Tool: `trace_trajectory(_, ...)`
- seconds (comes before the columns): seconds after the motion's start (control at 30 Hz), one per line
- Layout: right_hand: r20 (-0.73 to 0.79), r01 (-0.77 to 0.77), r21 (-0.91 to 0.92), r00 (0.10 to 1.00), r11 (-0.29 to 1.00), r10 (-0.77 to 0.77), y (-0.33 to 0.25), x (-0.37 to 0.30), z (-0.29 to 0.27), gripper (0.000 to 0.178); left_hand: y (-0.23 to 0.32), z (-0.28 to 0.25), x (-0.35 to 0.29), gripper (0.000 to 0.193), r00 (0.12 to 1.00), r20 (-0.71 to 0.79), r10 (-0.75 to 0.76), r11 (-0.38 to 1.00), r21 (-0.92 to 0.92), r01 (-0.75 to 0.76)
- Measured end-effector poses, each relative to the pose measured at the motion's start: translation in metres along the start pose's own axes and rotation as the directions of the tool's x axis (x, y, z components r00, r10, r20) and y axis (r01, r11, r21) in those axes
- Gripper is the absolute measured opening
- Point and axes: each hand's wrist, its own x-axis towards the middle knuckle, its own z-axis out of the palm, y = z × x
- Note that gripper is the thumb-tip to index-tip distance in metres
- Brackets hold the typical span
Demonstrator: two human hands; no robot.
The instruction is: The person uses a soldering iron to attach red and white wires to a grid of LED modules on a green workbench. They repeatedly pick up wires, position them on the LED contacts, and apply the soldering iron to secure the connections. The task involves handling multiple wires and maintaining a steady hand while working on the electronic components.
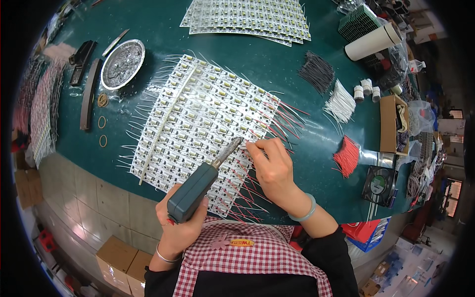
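Soldering iron (192, 193): dark green and boxy in the body, with a smooth moulded casing, a bare metal neck and a narrow, blackened tip. Lies slantwise across the panel (213, 109), with the rear of the handle past the panel's near edge and the tip at the panel's right-hand part. Runs lengthwise from near left to far right, pointing away from the wearer.

As for the panel, made of joined circuit boards: flat, thin, white and four-sided, closely ranked with small yellowish blocks and dark specks. Lies askew on the smooth green bench (329, 190), with the longer axis also slanting from near left to far right. Carries a narrow pale strip (167, 126) lengthwise toward the left edge; bristles with thin white wires on the left and red wires (292, 110) on the right.

Held at the panel's near edge in the left hand (183, 230), with fingers wrapped firmly round the iron's handle. Over the panel's right-hand part, the right hand (273, 171), with thumb and forefinger bent close together just beside the tip; cannot tell whether quite closed or pinching a wire.

Left of the panel, a round metal bowl (117, 87) of crumbly grey scraps. Right of the panel, bundles of straight wires: black (316, 72), white (340, 102), red (347, 157). Beyond the far edge, stacked similar panels (250, 20).
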Motion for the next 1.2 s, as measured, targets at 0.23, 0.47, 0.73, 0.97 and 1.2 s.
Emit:
trace_trajectory(0.23,0.004,-0.004,-0.020,1.000,1.000,0.004,-0.0011,0.0001,0.0010,0.032,-0.0032,0.0006,0.0006,0.015,0.999,0.029,0.018,0.999,0.031,-0.019)
trace_trajectory(0.47,0.001,-0.003,-0.020,1.000,1.000,0.003,-0.0015,-0.0003,0.0007,0.033,-0.0010,0.0012,0.0007,0.016,0.999,0.034,0.011,0.998,0.059,-0.013)
trace_trajectory(0.73,-0.009,-0.010,0.008,1.000,1.000,0.010,-0.0010,-0.0018,0.0003,0.034,0.0032,0.0010,0.0007,0.016,1.000,0.019,0.004,0.999,0.049,-0.005)
trace_trajectory(0.97,-0.009,-0.005,0.017,1.000,1.000,0.005,-0.0002,-0.0008,0.0011,0.033,-0.0022,0.0022,-0.0002,0.016,1.000,0.018,0.020,0.999,0.043,-0.020)
trace_trajectory(1.2,0.024,-0.015,0.003,1.000,1.000,0.015,-0.0018,0.0013,-0.0006,0.032,-0.0048,0.0041,0.0003,0.012,0.997,0.004,0.081,0.993,0.087,-0.081)
